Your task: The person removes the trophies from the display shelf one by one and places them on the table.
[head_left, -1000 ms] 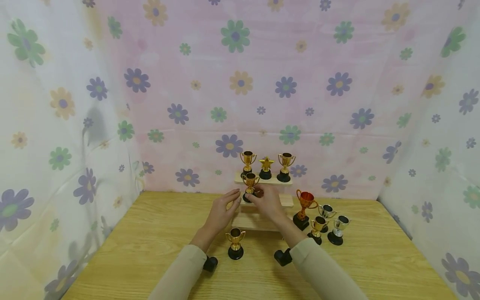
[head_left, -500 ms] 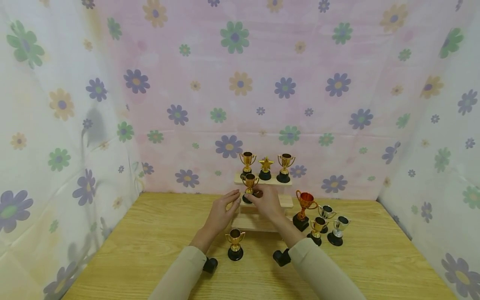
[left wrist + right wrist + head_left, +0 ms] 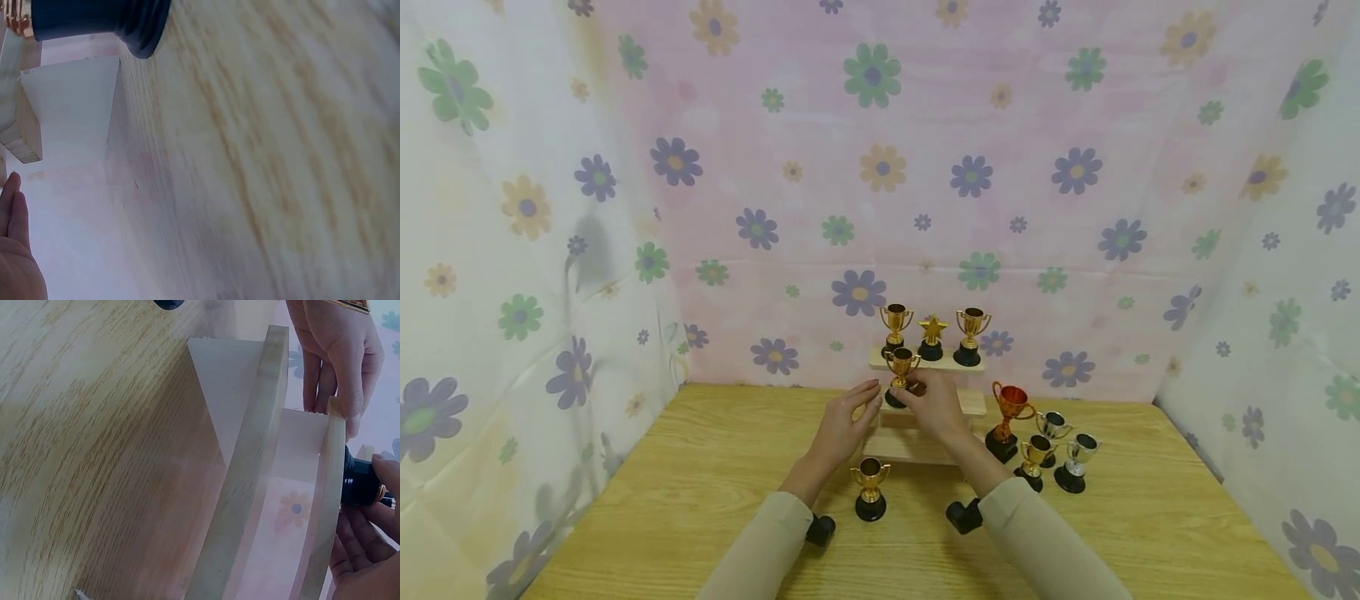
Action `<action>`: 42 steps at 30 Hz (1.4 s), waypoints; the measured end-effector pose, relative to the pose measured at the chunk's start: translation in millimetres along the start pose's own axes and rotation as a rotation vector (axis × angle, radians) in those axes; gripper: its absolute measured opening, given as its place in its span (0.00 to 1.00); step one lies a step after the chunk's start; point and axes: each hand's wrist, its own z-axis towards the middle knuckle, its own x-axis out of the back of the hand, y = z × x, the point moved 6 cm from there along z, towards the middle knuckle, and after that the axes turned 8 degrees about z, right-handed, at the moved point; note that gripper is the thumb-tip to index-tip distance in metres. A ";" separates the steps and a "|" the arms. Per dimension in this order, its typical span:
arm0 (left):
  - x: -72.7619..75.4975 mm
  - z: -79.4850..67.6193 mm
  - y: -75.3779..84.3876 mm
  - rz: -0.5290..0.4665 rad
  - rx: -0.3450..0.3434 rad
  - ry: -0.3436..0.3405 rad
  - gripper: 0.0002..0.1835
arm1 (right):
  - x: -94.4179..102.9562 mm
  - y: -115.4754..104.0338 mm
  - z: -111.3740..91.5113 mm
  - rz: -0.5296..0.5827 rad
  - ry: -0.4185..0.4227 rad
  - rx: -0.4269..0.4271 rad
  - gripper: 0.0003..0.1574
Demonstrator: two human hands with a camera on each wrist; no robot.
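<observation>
A small gold trophy cup (image 3: 902, 360) stands upright at the left end of the wooden stand's middle shelf (image 3: 973, 404). My right hand (image 3: 936, 405) pinches its black base (image 3: 360, 481) between thumb and fingers. Just left of that shelf, my left hand (image 3: 842, 423) has its fingers extended, fingertips right at the shelf's end. In the right wrist view the left thumb (image 3: 348, 381) is at the shelf's edge. On the top shelf (image 3: 925, 363) are a gold cup (image 3: 896, 318), a gold star trophy (image 3: 932, 330) and another gold cup (image 3: 973, 323).
Another gold cup (image 3: 871, 483) stands in front of the stand, between my forearms. Right of the stand are a red-orange cup (image 3: 1011, 408), a gold cup (image 3: 1037, 454) and two silver cups, the nearer silver cup (image 3: 1081, 454) farthest right. Flowered cloth (image 3: 880, 225) encloses the wooden table (image 3: 700, 483).
</observation>
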 end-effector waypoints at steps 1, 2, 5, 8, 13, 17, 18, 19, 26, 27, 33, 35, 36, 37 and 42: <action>-0.3 0.1 -0.2 0.000 0.000 0.001 0.19 | 0.4 -0.1 -0.2 0.002 -0.001 0.000 0.09; -0.5 0.3 -0.4 0.000 0.000 0.001 0.19 | 0.7 -0.3 -0.5 0.001 -0.001 0.002 0.09; -0.7 0.0 -1.0 -0.001 0.004 -0.006 0.20 | 2.0 -1.3 -1.1 -0.004 0.000 0.020 0.08; -0.9 -0.1 -1.5 0.005 0.008 -0.013 0.20 | 3.6 -3.6 -2.1 -0.015 0.000 0.047 0.09; -1.8 0.1 -2.9 0.000 0.008 -0.021 0.22 | 7.4 -9.0 -5.7 -0.027 -0.005 0.079 0.09; -1.4 0.5 -3.2 0.003 0.012 -0.022 0.21 | 9.7 -10.6 -9.0 -0.039 -0.012 0.062 0.10; -1.2 0.5 -3.1 0.004 0.016 -0.024 0.21 | 10.3 -10.8 -9.9 -0.040 -0.014 0.054 0.11; -0.9 0.3 -2.8 0.006 0.021 -0.027 0.21 | 11.0 -10.8 -11.0 -0.041 -0.014 0.048 0.11; 0.2 -0.1 -0.8 0.010 0.025 -0.033 0.21 | 16.1 -11.7 -17.7 -0.027 -0.021 0.060 0.10; 0.2 0.2 -0.6 0.009 0.023 -0.033 0.21 | 16.6 -11.5 -18.2 -0.028 -0.024 0.064 0.10; 1.8 1.3 1.3 0.009 0.014 -0.033 0.22 | 18.8 -7.8 -21.6 -0.034 -0.029 0.056 0.09; 2.2 1.4 1.4 0.006 0.016 -0.036 0.22 | 19.1 -6.9 -23.0 -0.034 -0.030 0.050 0.09; 2.2 1.4 1.4 0.005 0.017 -0.040 0.22 | 19.3 -6.6 -23.8 -0.033 -0.032 0.049 0.09; 2.0 1.4 1.4 0.003 0.018 -0.043 0.22 | 19.5 -6.6 -24.7 -0.032 -0.033 0.045 0.10; 0.9 0.6 1.2 0.005 0.036 -0.059 0.23 | 21.0 -5.8 -30.5 -0.031 -0.040 0.012 0.11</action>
